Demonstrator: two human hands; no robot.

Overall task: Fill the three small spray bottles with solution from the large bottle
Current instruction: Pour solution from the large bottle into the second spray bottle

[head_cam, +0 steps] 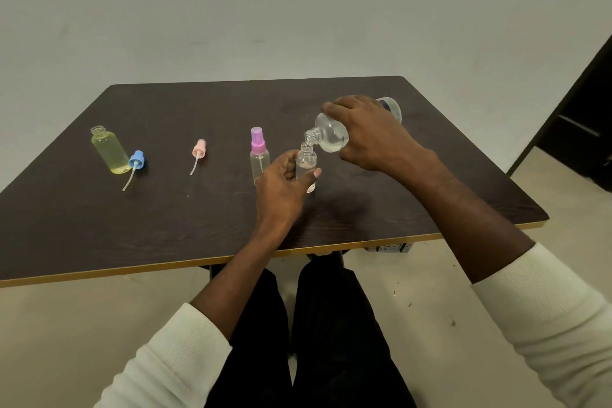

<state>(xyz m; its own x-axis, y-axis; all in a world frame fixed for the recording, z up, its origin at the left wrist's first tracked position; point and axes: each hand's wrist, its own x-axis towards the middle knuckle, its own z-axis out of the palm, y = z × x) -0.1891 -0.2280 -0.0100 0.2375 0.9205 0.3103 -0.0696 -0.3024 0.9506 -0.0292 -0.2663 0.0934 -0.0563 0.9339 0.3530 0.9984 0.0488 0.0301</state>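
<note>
- Three small spray bottles stood on the dark table (205, 209): an uncapped bottle of yellowish liquid (111, 151) at the far left, a clear bottle with its purple spray cap on (259, 157) near the middle, and an uncapped clear bottle (307, 164) just right of it.
- One large bottle (331, 136) was tipped neck-down, its mouth at the mouth of the uncapped clear bottle.
- Two loose spray caps with dip tubes lay on the table: a blue cap (136, 161) touching the yellowish bottle's base, and a pink cap (199, 150) well apart, between the yellow and purple-capped bottles.
- The large bottle's middle was hidden under the fingers; any stream of liquid was too fine to make out.
- The left hand (284, 185) curled round the uncapped clear bottle, thumb on its front.
- The right hand (371, 134) gripped the large bottle from above, fingers wrapped over it.
</note>
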